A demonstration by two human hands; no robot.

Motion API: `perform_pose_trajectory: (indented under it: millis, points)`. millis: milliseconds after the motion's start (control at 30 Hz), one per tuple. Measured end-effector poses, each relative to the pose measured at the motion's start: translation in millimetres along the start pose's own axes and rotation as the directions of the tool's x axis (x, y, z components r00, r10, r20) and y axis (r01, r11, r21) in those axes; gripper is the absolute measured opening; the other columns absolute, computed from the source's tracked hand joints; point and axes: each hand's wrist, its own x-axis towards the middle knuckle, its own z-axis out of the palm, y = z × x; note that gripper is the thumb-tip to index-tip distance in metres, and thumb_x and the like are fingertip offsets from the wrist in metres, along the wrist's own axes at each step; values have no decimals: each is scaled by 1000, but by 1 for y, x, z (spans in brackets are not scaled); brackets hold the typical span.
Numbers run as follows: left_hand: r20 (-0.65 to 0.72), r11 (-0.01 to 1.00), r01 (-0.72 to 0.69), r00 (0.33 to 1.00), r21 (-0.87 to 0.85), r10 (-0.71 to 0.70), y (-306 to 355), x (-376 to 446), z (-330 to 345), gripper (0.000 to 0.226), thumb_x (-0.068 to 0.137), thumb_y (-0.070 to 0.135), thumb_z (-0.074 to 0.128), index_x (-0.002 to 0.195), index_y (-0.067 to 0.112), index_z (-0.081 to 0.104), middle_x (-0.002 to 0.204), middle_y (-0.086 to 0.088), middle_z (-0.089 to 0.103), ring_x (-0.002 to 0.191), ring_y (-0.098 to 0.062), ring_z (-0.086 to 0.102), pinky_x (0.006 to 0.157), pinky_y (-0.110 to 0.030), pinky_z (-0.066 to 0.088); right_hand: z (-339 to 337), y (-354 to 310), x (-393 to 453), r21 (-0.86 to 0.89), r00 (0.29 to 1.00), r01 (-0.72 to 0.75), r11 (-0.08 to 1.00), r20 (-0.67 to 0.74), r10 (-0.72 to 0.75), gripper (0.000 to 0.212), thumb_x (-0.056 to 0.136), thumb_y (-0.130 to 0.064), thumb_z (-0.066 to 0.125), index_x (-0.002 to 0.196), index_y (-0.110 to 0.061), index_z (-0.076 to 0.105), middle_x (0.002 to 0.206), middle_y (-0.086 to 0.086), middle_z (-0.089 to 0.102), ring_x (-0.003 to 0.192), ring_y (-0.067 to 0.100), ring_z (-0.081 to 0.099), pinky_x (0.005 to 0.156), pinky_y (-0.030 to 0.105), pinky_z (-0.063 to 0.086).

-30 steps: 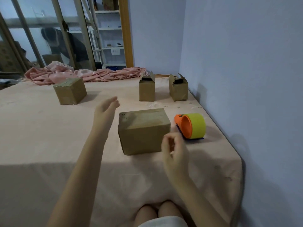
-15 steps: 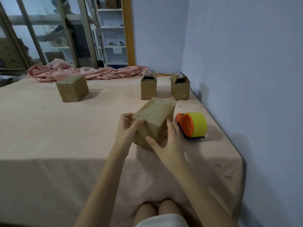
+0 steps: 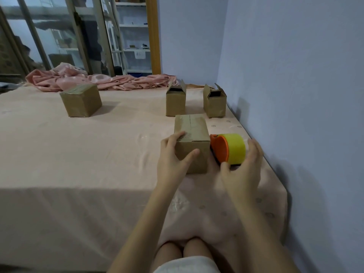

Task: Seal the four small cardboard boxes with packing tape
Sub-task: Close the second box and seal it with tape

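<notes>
1. Stuff around: a closed box [image 3: 81,100] sits far left on its own; two boxes with flaps still up, one [image 3: 175,102] just past the near box and another [image 3: 214,103] further right by the wall; crumpled pink cloth [image 3: 102,80] along the far edge; nothing's between the hands and what they're on.
2. The surface [image 3: 78,154] has a pale pink sheet over it; blue-ish wall [image 3: 295,75] runs tight along the right side; glass doors and white shelves at the back.
3. The near box [image 3: 192,142] sits near right, long axis running near-to-far, top seam running the same way; left hand [image 3: 173,160] holds its near-left corner, fingers on top, thumb across the near face.
4. Orange tape dispenser [image 3: 227,149] with a yellow roll is touching the box's right side, standing on edge; right hand [image 3: 242,170] is spread wide around it, thumb at its near edge, fingers round the right of the roll.
</notes>
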Motion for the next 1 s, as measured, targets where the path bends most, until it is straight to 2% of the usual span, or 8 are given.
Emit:
perform_pose_trajectory:
  millis: [100,167,267,367,533,633,833,1000]
  points:
    - [14,1000,4,1000,11,-4,0,1,0,55,76,42,73,124,43,46,119,9,43,106,-5,51,83,-30,54,1,20,3,13,932,-210,978,305,196,97,72,-11,74,146,-28,13,133,5,45,109,22,54,85,37,51]
    - [14,1000,3,1000,10,-3,0,1,1,56,76,42,73,124,43,45,119,9,43,106,-6,51,82,-28,53,4,30,5,63,916,-254,965,335,220,96,75,-11,74,147,-27,12,127,4,51,97,16,56,77,30,48]
    - [-20,999,-13,1000,32,13,1,-1,2,65,75,43,73,131,44,39,125,11,46,108,-3,50,81,-21,48,9,41,12,74,900,-291,954,358,247,68,74,-11,76,131,-12,40,105,2,57,100,24,59,75,28,43]
    - [-31,1000,3,1000,4,-3,3,-2,2,80,74,42,75,140,42,30,127,20,44,114,-6,50,89,-34,51,6,45,19,24,894,-243,970,394,215,38,77,-8,71,110,-14,55,88,-2,59,90,26,62,69,30,44]
    - [23,994,58,998,87,-61,11,-3,-5,103,70,50,75,149,33,10,148,4,29,135,-15,31,108,-34,35,-11,22,19,76,970,-89,993,232,69,31,71,-20,79,98,-13,66,90,1,70,84,16,63,72,33,51]
    - [15,963,-22,1000,270,19,27,-12,-16,113,67,60,72,150,31,1,158,-5,9,145,-17,5,113,-33,14,-33,-5,20,210,998,-23,977,56,12,28,71,-23,79,94,-18,66,82,-7,67,74,4,59,66,12,44]
    - [282,752,-462,886,470,368,66,-45,-8,108,68,61,70,149,17,16,155,-4,21,145,-20,3,117,-33,-4,-77,-65,26,692,974,-175,700,21,224,18,70,-23,75,86,-23,67,76,-14,71,74,4,67,56,16,51]
    - [184,828,-433,901,356,392,81,-52,5,84,73,41,76,141,10,38,131,-1,56,126,-18,47,117,-34,11,-81,-78,24,887,937,-278,368,167,306,26,71,-27,76,93,-20,65,86,-7,72,88,11,68,63,20,53]
